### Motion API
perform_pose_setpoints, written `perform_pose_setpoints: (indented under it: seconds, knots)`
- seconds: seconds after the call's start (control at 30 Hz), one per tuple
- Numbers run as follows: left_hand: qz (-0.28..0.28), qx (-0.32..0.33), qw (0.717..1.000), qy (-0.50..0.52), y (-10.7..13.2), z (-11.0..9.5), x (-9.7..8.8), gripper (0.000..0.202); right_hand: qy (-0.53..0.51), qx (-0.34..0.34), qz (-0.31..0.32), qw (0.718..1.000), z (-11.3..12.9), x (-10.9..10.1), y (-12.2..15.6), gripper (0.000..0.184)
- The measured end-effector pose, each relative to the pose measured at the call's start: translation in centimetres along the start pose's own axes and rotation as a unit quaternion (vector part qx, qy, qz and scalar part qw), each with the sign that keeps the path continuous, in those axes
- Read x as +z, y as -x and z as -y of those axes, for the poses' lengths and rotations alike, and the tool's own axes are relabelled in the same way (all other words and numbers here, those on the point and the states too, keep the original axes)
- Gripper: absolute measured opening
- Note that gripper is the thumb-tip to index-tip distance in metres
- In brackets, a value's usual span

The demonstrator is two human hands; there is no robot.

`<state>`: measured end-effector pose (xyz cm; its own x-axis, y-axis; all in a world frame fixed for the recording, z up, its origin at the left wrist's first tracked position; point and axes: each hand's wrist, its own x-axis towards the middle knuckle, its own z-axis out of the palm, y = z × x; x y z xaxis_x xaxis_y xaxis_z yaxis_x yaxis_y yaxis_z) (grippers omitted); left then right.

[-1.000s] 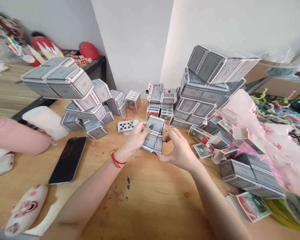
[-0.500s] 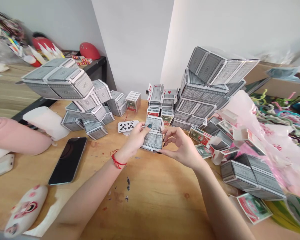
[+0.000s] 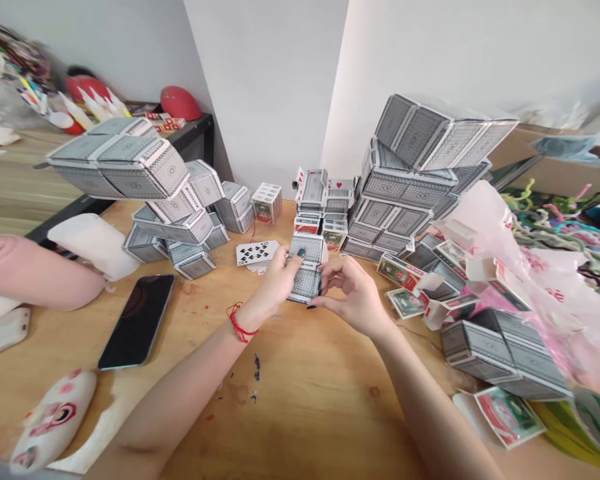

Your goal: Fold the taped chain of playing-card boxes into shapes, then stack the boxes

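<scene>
Nearest, well to the left of the loose cards [image 3: 257, 255], a white object with red prints [image 3: 53, 423] is seen on the wooden table [image 3: 320, 413]; well to their right, a green-and-red card box [image 3: 511, 415] is laid. A little deeper in, a black phone [image 3: 137, 321] is set down left of the loose cards. Just to their right, a grey patterned card piece [image 3: 305, 283] is grasped by the left hand [image 3: 280, 277], its thumb pressed onto the top face. The right hand [image 3: 353, 293] is held with bent fingers at the right edge of the piece; whether it is pinched there cannot be told. Behind the loose cards, a wrapped card pack [image 3: 267, 203] is stood. Of 2 card-block towers, the left tower [image 3: 175, 200] is placed to their left, the right tower [image 3: 400, 213] to their right.
</scene>
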<state>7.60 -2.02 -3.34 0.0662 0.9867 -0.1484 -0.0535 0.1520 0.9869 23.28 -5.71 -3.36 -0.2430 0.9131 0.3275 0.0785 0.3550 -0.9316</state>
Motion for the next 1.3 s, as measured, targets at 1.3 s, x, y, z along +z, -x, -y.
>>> perform_pose_setpoints:
  seconds: [1.3]
  knots:
    - [0.137, 0.23, 0.951, -0.153, 0.0, 1.6, -0.7, 0.017, 0.069, 0.114, -0.017, 0.991, -2.4, -3.8, -0.6, 0.029]
